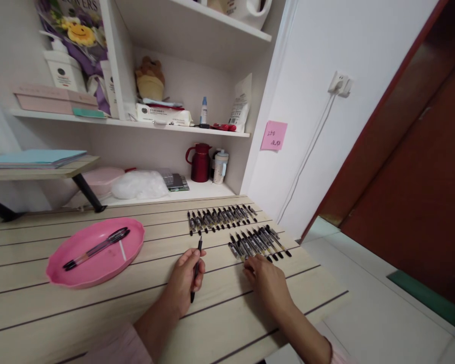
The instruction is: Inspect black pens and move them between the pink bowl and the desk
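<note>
My left hand (187,273) is closed round a dark pen (196,268), its slim tip pointing away from me and its cap off. My right hand (267,280) rests at the near left end of a row of black pens (256,243), its fingers curled down. What lies under those fingertips is hidden. Behind this row, a second, longer row of pens (222,217) lies side by side on the table. To the left, a pink scalloped tray (94,275) holds a capped black pen (98,247) and a short white strip (122,250).
The wooden table (136,313) ends at the right above a tiled floor. Behind it stands a white shelf unit with a red jug (200,163) and a light tumbler (220,167). A small raised stand (76,169) with blue folders (34,157) is at the left.
</note>
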Action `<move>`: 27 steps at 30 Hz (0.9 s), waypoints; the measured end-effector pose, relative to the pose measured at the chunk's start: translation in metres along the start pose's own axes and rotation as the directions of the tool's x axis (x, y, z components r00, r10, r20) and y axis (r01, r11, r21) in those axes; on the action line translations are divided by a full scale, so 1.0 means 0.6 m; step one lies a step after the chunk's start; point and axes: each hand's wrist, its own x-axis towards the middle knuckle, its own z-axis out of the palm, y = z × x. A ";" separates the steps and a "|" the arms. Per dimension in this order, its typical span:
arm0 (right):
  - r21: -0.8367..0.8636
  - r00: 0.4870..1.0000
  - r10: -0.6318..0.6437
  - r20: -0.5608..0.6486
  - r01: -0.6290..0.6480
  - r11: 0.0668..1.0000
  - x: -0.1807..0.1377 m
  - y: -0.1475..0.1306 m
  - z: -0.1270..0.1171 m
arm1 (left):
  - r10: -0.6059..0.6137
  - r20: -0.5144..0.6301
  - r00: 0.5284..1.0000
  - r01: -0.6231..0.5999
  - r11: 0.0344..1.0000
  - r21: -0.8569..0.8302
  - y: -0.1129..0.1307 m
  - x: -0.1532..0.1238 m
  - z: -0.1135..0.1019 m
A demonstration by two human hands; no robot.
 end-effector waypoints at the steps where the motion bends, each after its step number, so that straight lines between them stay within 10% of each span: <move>1: -0.001 1.000 0.005 -0.001 -0.005 1.000 0.008 -0.001 -0.001 | 0.001 0.000 1.000 -0.001 1.000 0.000 0.000 0.000 0.000; 19: -0.018 0.999 0.024 -0.048 -0.025 1.000 0.038 -0.008 0.019 | -0.021 0.011 1.000 0.021 0.998 -0.051 0.000 -0.001 0.000; 27: 0.533 0.991 -0.136 -0.003 0.117 0.838 -0.048 -0.061 0.020 | -0.078 0.105 0.991 0.112 0.923 -0.368 -0.011 -0.007 0.007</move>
